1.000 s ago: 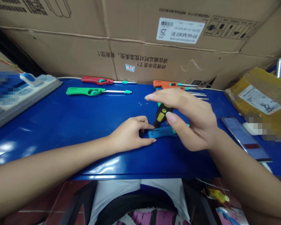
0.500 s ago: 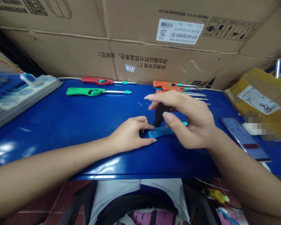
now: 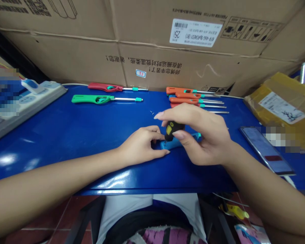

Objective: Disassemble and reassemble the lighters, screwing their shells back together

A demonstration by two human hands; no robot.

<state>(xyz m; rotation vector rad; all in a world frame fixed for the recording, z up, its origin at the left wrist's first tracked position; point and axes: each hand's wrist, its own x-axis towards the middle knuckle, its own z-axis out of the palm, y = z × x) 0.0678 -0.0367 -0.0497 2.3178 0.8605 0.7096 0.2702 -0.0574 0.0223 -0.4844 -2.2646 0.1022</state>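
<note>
A blue long-nosed lighter lies on the blue table in front of me. My left hand pinches its near end and holds it flat against the table. My right hand is closed round a short black and yellow screwdriver, held upright with its tip down on the lighter's handle, right beside my left fingertips.
A green lighter and a red lighter lie at the back left. Several orange and blue lighters lie at the back right. Cardboard boxes wall the far edge. A phone and a yellow parcel sit right, a power strip left.
My right hand has sunk lower and turned the screwdriver, whose yellow mark faces me again. My left hand and the blue lighter have stayed in place.
</note>
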